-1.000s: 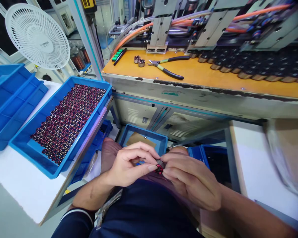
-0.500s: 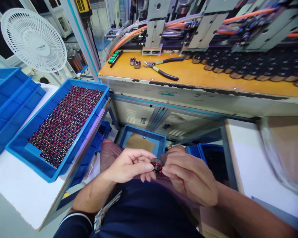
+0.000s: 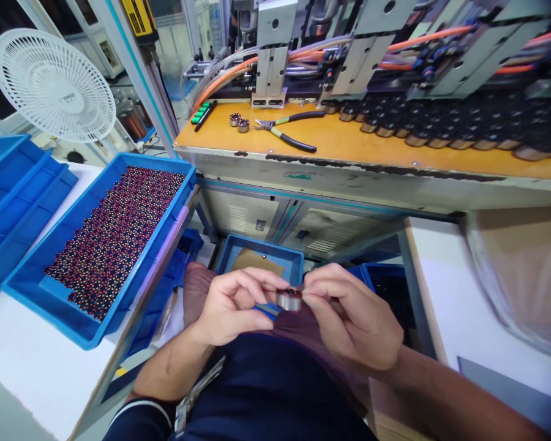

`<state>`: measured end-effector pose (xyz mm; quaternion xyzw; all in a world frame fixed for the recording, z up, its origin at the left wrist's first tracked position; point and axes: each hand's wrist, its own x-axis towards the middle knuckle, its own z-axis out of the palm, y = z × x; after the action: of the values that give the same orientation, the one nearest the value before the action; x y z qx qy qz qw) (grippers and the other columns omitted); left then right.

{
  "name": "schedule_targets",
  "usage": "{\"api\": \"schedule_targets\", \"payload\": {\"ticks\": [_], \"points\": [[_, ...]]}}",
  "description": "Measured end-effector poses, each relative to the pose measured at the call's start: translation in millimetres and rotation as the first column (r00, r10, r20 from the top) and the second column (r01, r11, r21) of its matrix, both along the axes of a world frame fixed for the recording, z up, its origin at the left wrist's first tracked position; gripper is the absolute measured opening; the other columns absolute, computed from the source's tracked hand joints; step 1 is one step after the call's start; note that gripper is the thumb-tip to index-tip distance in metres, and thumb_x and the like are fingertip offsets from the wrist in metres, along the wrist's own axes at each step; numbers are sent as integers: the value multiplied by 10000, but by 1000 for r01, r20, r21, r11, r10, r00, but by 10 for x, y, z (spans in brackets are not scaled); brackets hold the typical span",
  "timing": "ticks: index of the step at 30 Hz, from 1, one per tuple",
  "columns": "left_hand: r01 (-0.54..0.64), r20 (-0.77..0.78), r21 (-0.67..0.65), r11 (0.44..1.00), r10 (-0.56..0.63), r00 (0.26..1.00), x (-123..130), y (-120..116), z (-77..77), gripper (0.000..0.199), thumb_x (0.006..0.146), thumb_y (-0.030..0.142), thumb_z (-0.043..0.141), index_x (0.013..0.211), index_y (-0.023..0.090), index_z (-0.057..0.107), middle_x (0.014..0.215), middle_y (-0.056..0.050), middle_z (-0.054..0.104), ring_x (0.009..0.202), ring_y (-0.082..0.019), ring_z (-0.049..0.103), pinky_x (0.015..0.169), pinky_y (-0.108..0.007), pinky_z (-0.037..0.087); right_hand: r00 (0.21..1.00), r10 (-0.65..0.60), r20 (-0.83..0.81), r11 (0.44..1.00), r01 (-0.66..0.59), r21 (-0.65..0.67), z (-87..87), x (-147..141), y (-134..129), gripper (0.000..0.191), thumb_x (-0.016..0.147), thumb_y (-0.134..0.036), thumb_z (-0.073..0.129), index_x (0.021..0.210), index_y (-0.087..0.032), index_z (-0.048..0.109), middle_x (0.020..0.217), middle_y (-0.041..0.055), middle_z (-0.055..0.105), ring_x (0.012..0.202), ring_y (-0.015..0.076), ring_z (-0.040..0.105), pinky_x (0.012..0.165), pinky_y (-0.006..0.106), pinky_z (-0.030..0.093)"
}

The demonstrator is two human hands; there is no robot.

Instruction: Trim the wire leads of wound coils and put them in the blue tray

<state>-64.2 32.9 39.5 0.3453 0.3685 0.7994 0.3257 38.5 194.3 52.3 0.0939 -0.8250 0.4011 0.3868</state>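
A small round metal part (image 3: 289,300) with a dark and red rim is held over my lap, its silvery side facing me and slightly blurred. My right hand (image 3: 351,318) pinches it at its right edge between thumb and fingers. On its left side, my left hand (image 3: 234,306) has its thumb and fingers apart, with the fingertips close to the part's upper left edge; whether they touch it is unclear.
A blue tray (image 3: 94,340) full of small red-and-black parts stands at left beside stacked blue bins (image 3: 9,214). On the orange bench (image 3: 349,138) lie pliers (image 3: 294,144), two loose rings (image 3: 239,122) and rows of dark cylinders (image 3: 441,125). A blue tray (image 3: 295,260) sits below.
The part has turned from its open face to its side. My left thumb has moved away from it, while my right hand keeps its pinch. The view has shifted slightly.
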Motion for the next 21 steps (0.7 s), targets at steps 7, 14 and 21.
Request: {"api": "schedule_targets", "payload": {"ticks": [7,14,21], "points": [[197,195,-267,943,-147,970,-25,69,43,454,822,550,699,955,117,681,894,-80,722,842,-152,707,754,-243,552,984,96,-149,982,-69,176,-130,44,51,75,979,-110,541,978,-162,595,855,60,629,758,156,642,677,284,536],[280,208,-313,908,-222,953,-17,41,12,333,832,330,753,1048,149,575,698,9,681,553,-80,638,566,-174,510,992,13,-123,956,24,293,-53,8,100,93,983,-106,530,932,-169,577,806,46,619,681,134,595,596,255,479],[112,138,-117,987,-95,986,44,70,-19,315,736,163,820,883,160,542,1071,-49,682,811,-134,741,685,-217,576,992,-99,-74,954,115,277,1,-9,71,86,954,-88,537,947,-170,563,847,40,614,745,139,623,633,254,488]]}}
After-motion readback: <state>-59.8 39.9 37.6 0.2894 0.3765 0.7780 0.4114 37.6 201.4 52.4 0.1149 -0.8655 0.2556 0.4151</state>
